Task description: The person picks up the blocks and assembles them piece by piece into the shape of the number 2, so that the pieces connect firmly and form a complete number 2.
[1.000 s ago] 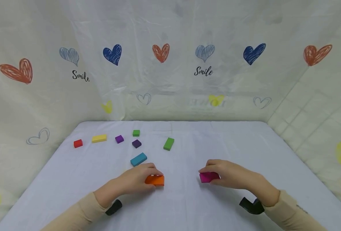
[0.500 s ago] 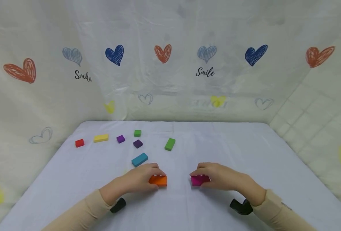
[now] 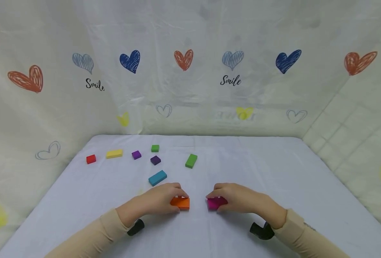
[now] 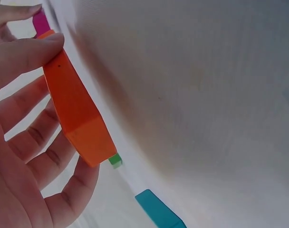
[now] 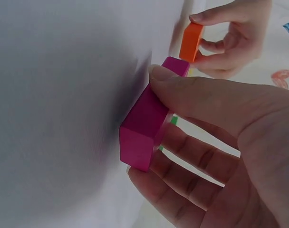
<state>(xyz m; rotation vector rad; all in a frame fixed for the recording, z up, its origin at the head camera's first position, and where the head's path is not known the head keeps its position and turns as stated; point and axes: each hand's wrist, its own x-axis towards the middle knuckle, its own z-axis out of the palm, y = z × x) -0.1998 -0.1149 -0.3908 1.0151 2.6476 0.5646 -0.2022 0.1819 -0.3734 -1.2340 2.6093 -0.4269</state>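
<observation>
Pinching the orange block point(image 3: 182, 203) between thumb and fingers, the left hand point(image 3: 159, 198) faces the right hand point(image 3: 239, 198), which likewise pinches the magenta block point(image 3: 214, 204); the two held blocks lie between the hands, near each other with a gap left open. Whether either touches the counter point(image 3: 258, 165) is hard to tell. To do this well, I'd judge, the thumbs belong on the near sides and the fingers on the far sides, both blocks level and in line, fingertips clear of the facing ends, and any motion slow, since an uneven push could twist a block in so light a pinch. Nine blocks show: the two held, plus seven beyond the left hand. One blue block point(image 3: 157, 178) lies just past its knuckles. Of two green ones, the long green block point(image 3: 191, 161) lies ahead of its fingertips, the small green block point(image 3: 155, 148) farther off. Two are purple, a violet block point(image 3: 136, 155) and a dark purple block point(image 3: 155, 160). One yellow block point(image 3: 114, 154) and one red block point(image 3: 91, 159) lie well beyond that hand, to its left.
</observation>
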